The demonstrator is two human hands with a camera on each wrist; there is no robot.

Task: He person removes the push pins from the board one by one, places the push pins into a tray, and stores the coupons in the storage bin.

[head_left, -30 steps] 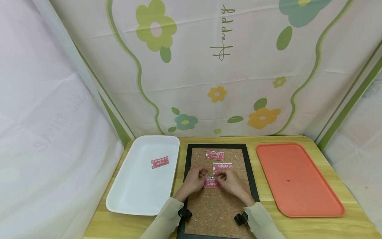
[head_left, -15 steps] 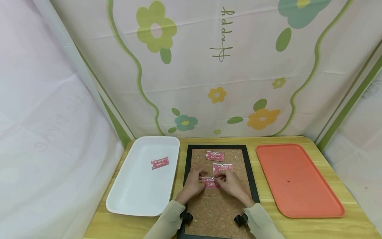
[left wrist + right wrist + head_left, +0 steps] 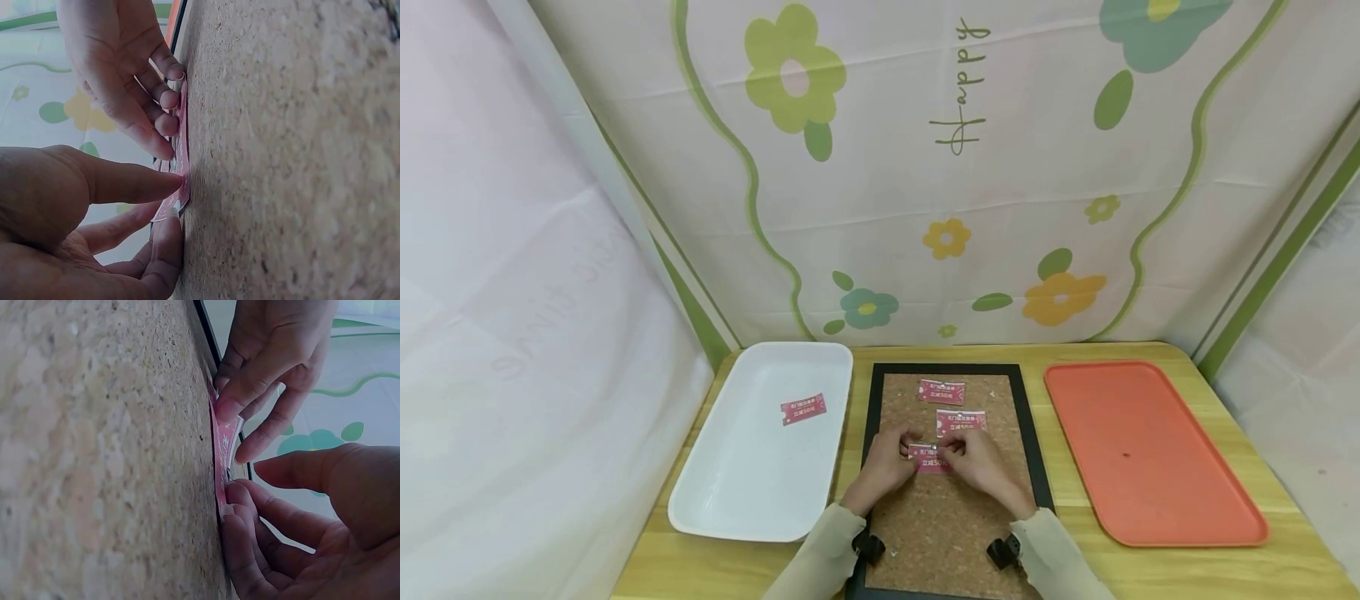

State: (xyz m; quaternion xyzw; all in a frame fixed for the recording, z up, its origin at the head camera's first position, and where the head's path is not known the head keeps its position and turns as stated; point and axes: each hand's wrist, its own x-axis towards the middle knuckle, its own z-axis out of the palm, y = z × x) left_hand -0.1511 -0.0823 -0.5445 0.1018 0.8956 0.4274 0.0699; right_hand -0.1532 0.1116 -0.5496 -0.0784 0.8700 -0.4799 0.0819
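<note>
Pink coupon [image 3: 929, 460], partly hidden by right hand [image 3: 977, 460], corkboard [image 3: 947, 537] cut off below

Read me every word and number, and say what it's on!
"Happy", sideways on the flowery back cloth.
"立减50元", on the coupon in the white tray and the top coupon on the cork board.
"立减50", on the partly covered lowest coupon.
"time", faint and uncertain, on the left cloth.
Too blurred or covered: middle coupon, smaller print, right cloth marks.
</note>
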